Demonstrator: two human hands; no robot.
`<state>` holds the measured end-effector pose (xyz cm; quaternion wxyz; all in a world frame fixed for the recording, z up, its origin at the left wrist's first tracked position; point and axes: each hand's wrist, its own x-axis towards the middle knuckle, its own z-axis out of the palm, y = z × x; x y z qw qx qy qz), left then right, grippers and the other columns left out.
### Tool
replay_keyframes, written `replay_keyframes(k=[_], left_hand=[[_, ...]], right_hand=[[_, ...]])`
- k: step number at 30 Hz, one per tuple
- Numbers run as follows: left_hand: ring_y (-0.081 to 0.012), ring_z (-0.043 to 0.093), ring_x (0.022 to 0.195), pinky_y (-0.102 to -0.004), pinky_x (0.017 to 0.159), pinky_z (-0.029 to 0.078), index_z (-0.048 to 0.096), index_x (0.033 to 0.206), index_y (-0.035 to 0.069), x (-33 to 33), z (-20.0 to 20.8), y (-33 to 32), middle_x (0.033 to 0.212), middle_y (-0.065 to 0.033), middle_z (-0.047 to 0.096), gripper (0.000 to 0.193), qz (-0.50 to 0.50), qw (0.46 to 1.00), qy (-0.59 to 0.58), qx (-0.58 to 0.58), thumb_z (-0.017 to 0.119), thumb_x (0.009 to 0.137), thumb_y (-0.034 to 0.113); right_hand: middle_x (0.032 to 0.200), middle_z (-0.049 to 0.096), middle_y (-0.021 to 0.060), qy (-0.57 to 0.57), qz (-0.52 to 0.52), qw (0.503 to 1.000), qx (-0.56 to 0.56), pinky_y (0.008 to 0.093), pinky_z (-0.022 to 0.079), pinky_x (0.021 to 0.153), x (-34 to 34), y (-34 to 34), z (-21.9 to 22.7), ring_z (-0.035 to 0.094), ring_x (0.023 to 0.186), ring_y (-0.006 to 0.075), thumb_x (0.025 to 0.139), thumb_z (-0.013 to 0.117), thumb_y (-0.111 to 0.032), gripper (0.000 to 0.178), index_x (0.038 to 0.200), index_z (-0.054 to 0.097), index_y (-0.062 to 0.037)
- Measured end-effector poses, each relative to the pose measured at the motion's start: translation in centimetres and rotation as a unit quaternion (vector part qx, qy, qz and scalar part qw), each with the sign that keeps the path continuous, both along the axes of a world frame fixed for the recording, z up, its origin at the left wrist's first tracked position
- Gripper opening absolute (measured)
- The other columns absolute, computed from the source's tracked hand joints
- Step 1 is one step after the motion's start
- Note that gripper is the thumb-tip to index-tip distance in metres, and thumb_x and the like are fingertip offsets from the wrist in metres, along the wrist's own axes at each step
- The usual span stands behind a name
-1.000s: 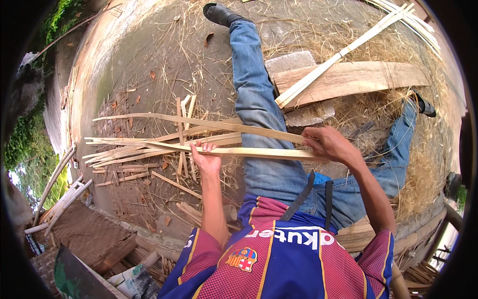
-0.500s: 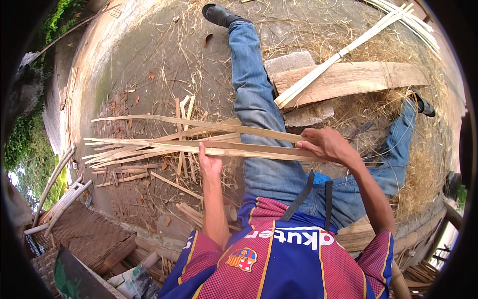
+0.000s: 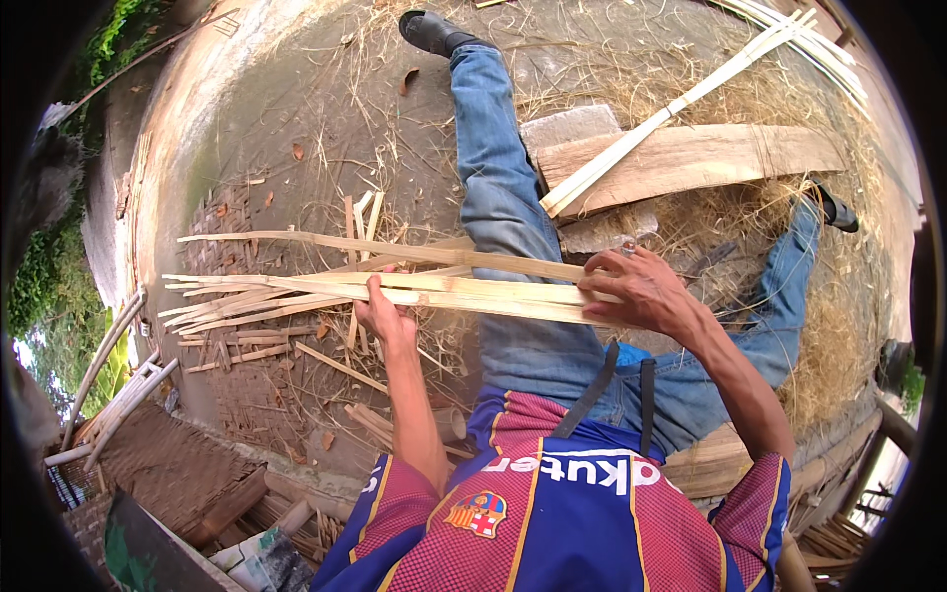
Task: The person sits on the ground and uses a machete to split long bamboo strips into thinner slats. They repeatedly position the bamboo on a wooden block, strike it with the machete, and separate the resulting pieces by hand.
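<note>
Several long, pale bamboo strips (image 3: 493, 296) lie roughly level across my left thigh, reaching far out to the left. My left hand (image 3: 387, 321) is closed on the nearer strips around their middle. At their right ends, my right hand (image 3: 646, 291) has its fingers bent over the strips, with a ring on one finger. One separate bamboo strip (image 3: 395, 253) runs slightly above the others, its right end also meeting my right hand. Under the held strips on the left, more loose strips (image 3: 242, 308) fan out over the ground.
A curved wooden plank (image 3: 710, 163) rests by a grey block (image 3: 570, 126) between my legs, and a tied bundle of strips (image 3: 656, 123) leans across it. Fibrous shavings (image 3: 819, 326) cover the ground to the right. Short offcuts (image 3: 370, 419) lie at the left by my hip.
My left hand has shifted slightly left and now wraps the strips. My right hand has turned, its back now upward with fingers over the strip ends. The nearer strips show their flat faces more.
</note>
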<state>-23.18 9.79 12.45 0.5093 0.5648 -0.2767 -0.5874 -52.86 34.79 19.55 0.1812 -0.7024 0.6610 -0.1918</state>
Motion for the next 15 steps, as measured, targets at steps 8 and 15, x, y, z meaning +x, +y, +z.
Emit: replay_keyframes(k=[8,15], left_hand=[[-0.0257,0.074,0.083,-0.0309,0.057,0.062,0.058,0.113,0.007,1.0,-4.5,-1.7,0.097,-0.0108,0.066,0.024,-0.122,0.986,-0.047,0.108,0.060,0.098,0.026],[-0.0251,0.064,0.100,-0.0392,0.086,0.060,0.059,0.113,0.006,0.6,-3.0,0.9,0.108,-0.0103,0.061,0.019,-0.047,0.996,0.064,0.046,0.064,0.098,0.016]], right_hand=[[0.102,0.060,0.0117,0.012,-0.093,0.985,0.146,0.0485,0.052,0.077,-0.2,-2.2,0.3,0.065,0.089,0.0334,0.102,0.049,-0.031,0.030,0.094,0.062,-0.0048],[0.097,0.060,0.0107,-0.027,-0.090,0.978,0.188,0.0476,0.052,0.079,-1.7,-2.8,-1.4,0.065,0.091,0.0340,0.106,0.041,-0.039,0.040,0.097,0.065,-0.0073]])
